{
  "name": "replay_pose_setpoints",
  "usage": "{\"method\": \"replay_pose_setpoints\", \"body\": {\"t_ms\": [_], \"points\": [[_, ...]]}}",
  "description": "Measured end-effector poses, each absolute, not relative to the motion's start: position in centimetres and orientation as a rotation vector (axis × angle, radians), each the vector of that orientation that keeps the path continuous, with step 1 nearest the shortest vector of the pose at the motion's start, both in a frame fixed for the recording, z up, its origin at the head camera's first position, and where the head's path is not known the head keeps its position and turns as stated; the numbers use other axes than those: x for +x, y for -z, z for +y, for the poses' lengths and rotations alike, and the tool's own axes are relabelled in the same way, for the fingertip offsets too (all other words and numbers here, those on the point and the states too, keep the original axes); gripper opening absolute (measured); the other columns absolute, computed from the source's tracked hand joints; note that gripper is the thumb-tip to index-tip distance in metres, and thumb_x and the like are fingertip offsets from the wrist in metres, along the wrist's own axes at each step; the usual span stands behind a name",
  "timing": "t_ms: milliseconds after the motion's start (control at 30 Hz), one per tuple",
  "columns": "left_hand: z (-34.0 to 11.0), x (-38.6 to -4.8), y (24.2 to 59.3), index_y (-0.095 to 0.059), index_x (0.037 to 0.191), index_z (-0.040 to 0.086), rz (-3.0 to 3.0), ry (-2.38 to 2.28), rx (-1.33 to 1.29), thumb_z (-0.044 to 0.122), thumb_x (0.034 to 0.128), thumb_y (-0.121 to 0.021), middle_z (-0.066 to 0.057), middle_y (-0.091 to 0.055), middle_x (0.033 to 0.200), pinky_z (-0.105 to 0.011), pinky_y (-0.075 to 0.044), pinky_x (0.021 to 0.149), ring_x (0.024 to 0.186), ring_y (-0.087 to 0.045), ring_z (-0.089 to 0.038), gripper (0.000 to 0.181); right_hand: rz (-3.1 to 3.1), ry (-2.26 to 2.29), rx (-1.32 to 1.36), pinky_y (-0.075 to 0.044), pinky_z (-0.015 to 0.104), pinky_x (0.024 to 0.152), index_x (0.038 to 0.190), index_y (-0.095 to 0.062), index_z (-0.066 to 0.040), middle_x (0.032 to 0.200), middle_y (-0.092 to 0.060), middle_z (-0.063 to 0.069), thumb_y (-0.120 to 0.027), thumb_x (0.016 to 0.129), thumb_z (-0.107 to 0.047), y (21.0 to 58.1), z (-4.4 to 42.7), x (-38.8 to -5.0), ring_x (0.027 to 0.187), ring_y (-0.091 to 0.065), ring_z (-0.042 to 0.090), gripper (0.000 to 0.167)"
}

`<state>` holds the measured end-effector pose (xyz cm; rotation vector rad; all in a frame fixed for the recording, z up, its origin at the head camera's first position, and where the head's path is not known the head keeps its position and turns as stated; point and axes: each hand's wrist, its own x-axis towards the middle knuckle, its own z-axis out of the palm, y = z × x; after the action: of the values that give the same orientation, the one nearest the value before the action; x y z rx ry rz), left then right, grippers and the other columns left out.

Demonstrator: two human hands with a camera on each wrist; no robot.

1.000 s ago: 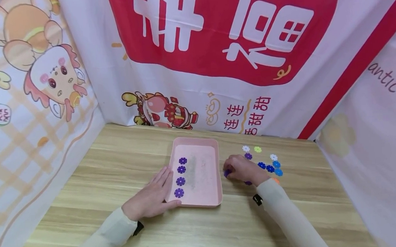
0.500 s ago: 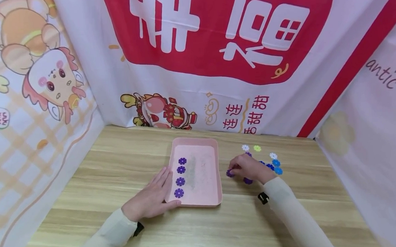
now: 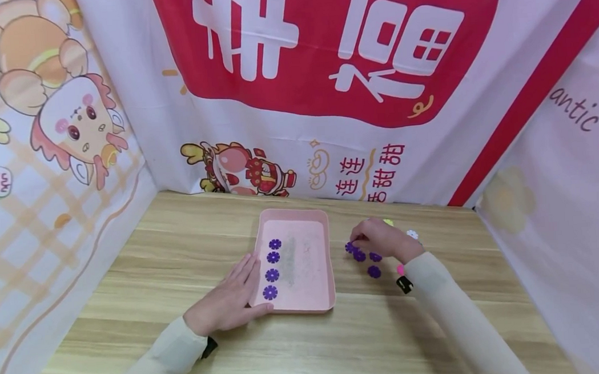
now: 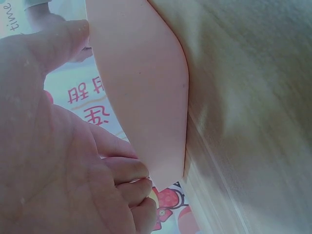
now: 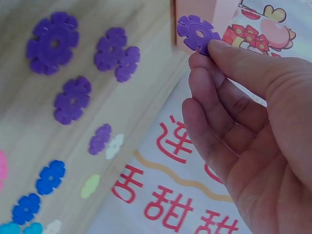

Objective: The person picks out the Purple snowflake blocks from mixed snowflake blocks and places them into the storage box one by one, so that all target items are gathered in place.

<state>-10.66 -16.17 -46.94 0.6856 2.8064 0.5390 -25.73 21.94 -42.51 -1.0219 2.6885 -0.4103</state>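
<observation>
The left hand point(image 3: 226, 303) rests along the left side of the pink tray point(image 3: 326, 265), fingers extended and thumb near the front left corner. In the left wrist view its thumb and fingertips touch the rim of the tray wall point(image 4: 146, 87). Inside the tray, several purple flower discs point(image 3: 272, 275) form a column at the left. Right of the tray, the right hand point(image 3: 387, 240) pinches a purple disc point(image 5: 197, 31) between thumb and forefinger, above the table. More purple discs point(image 3: 374, 271) lie below and beside this hand, two of them overlapping in the right wrist view.
Blue discs point(image 5: 50, 177), a yellow-green disc point(image 3: 388, 222), a white disc point(image 3: 412, 234) and a pink disc point(image 3: 400, 269) lie at the right of the wooden table point(image 3: 189, 239), partly hidden by the right hand. Printed cloths stand behind and at both sides.
The right hand has moved away from the front edge and slightly right, uncovering purple discs and a pink one while covering the blue ones. The left hand stays at the tray.
</observation>
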Motion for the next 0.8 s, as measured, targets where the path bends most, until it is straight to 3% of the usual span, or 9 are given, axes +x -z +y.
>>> {"method": "replay_pose_setpoints", "body": {"t_ms": [200, 500, 800], "points": [[-16.2, -10.6, 46.8, -0.017, 0.164, -0.011, 2.813, -0.525, 0.697, 0.058, 0.1032, -0.059, -0.03, -0.009, 0.175, -0.057, -0.016, 0.135, 0.165, -0.008, -0.045, 0.101, 2.688, 0.374, -1.072, -0.064, 0.031, 0.08, 0.101, -0.082, -0.009, 0.095, -0.08, 0.002, -0.071, 0.099, -0.005, 41.1, 20.9, -26.3, 0.082, -0.07, 0.009, 0.011], [-16.2, -10.6, 46.9, -0.018, 0.164, -0.011, 2.814, -0.522, 0.705, 0.059, 0.1032, -0.058, -0.03, -0.01, 0.174, -0.058, -0.016, 0.135, 0.164, -0.009, -0.046, 0.101, 2.682, 0.319, -1.042, -0.058, 0.025, 0.069, 0.095, -0.08, -0.013, 0.084, -0.075, -0.002, -0.068, 0.103, -0.008, 40.4, 17.0, -27.0, 0.07, -0.062, 0.008, 0.015], [-16.1, -10.6, 46.7, -0.017, 0.164, -0.01, 2.813, -0.528, 0.691, 0.058, 0.1035, -0.058, -0.029, -0.01, 0.175, -0.058, -0.016, 0.135, 0.165, -0.008, -0.046, 0.1, 2.684, 0.316, -1.082, -0.061, 0.024, 0.077, 0.099, -0.081, -0.014, 0.095, -0.079, 0.0, -0.07, 0.102, -0.01, 40.9, 13.1, -28.3, 0.081, -0.068, 0.009, 0.012]]}}
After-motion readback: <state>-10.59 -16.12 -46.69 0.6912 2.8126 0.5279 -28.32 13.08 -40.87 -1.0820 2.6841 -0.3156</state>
